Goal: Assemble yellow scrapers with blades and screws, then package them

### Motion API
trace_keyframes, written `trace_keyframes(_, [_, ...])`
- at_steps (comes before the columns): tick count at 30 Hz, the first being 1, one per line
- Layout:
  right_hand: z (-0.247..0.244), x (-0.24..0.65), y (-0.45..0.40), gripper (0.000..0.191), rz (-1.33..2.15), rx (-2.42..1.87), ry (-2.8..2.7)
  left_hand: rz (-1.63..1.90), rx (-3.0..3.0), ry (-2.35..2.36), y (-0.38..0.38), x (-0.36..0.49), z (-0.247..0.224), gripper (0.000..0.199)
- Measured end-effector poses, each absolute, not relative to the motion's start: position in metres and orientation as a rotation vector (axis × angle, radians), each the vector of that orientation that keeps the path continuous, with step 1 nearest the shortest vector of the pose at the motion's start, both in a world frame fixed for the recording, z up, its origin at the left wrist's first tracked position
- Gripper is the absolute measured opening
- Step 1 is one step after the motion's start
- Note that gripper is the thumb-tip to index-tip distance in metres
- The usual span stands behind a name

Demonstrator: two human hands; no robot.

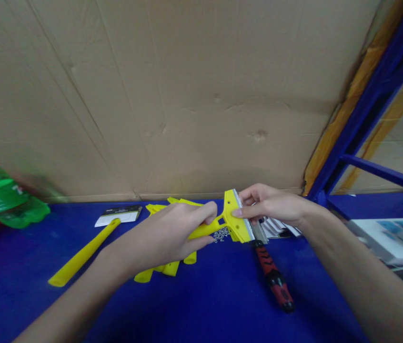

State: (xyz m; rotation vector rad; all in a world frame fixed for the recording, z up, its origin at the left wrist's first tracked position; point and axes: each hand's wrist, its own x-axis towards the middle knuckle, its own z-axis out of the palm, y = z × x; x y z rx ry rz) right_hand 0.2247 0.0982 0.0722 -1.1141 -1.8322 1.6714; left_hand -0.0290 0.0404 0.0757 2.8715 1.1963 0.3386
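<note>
Yellow scraper (pixel 233 221), lower centre: left fingers (pixel 207 210) grip its handle (pixel 201 230), right fingers (pixel 255 210) pinch its head (pixel 228 205); best kept steady, pressure off the metal edge (pixel 249 229).

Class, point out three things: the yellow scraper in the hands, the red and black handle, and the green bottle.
Yellow scraper (pixel 233 225): head view, on its flat, wide end.
Red and black handle (pixel 273 275): head view, around its middle.
Green bottle (pixel 6 200): head view, on its side.
</note>
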Motion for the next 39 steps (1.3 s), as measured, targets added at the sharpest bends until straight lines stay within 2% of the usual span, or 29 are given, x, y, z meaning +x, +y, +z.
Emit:
trace_keyframes(17, [0.068, 0.221, 0.103, 0.031, 1.669, -1.060, -1.852, 0.300, 2.869, 1.269, 0.041, -0.030, 0.079, 0.018])
trace_keyframes(24, [0.060, 0.213, 0.104, 0.038, 1.706, -1.114, -1.762, 0.371, 2.830, 1.217, 0.050, -0.041, 0.073, 0.036])
trace_keyframes(28, [0.056, 0.210, 0.103, 0.039, 1.713, -1.125, -1.734, 0.435, 2.843, 1.176, 0.050, -0.044, 0.077, 0.031])
trace_keyframes(34, [0.058, 0.206, 0.096, 0.037, 1.724, -1.107, -1.741, 0.359, 2.841, 1.119, 0.045, -0.043, 0.083, 0.011])
trace_keyframes(39, [0.058, 0.204, 0.094, 0.037, 1.730, -1.105, -1.754, 0.325, 2.891, 1.120, 0.041, -0.043, 0.085, 0.010])
